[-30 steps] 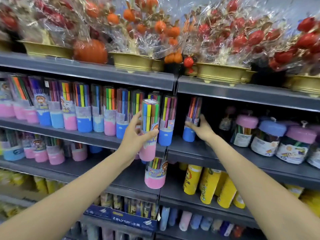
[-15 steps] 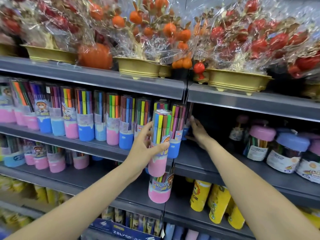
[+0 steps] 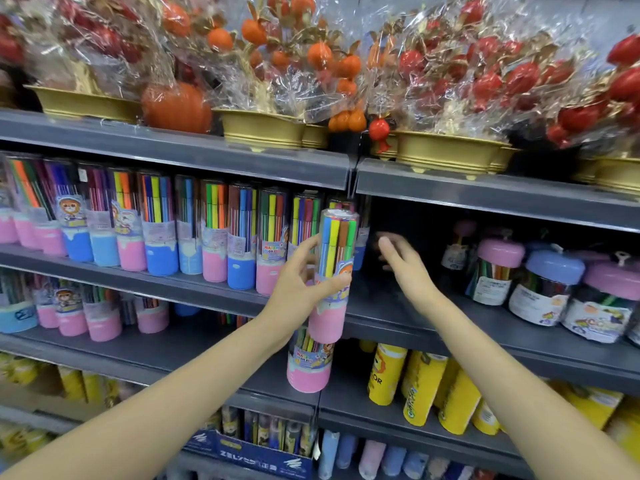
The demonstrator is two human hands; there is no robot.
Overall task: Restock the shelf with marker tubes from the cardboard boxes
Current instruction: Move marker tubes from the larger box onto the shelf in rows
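Left hand (image 3: 294, 289) grips an upright marker tube (image 3: 330, 271) with a pink base, thumb across its front, held just before the shelf (image 3: 207, 285) edge at the right end of the standing tube row (image 3: 156, 230). Right hand (image 3: 403, 261), blurred, fingers loosely extended and holding nothing, reaches over the adjoining shelf section near lidded jars (image 3: 550, 285).

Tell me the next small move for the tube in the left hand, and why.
Probably set the pink-based marker tube, held in the left hand, into the dark gap at the row's right end; the right hand is open beside it.
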